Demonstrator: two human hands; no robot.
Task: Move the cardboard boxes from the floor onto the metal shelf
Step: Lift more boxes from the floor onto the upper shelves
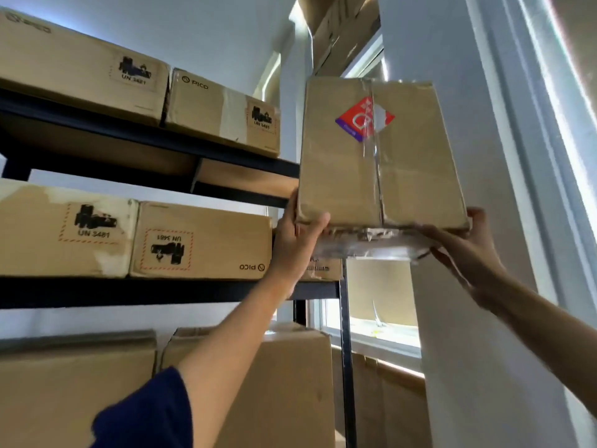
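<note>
Right of the shelf (245,163): box (381,153), long axis upright, grasped at its bottom corners by left hand (295,232), nearer the shelf, and right hand (465,244).

A white wall (210,33) is seen at the far left, running up to the top of the view. A broad white pillar (478,318) is set at the right, nearer than the wall. Just left of the pillar, low down, a white-framed window (371,334) is seen, its upper part covered by a brown panel (381,289). At the far right edge, a pale window frame (533,156) is lit brightly.
</note>
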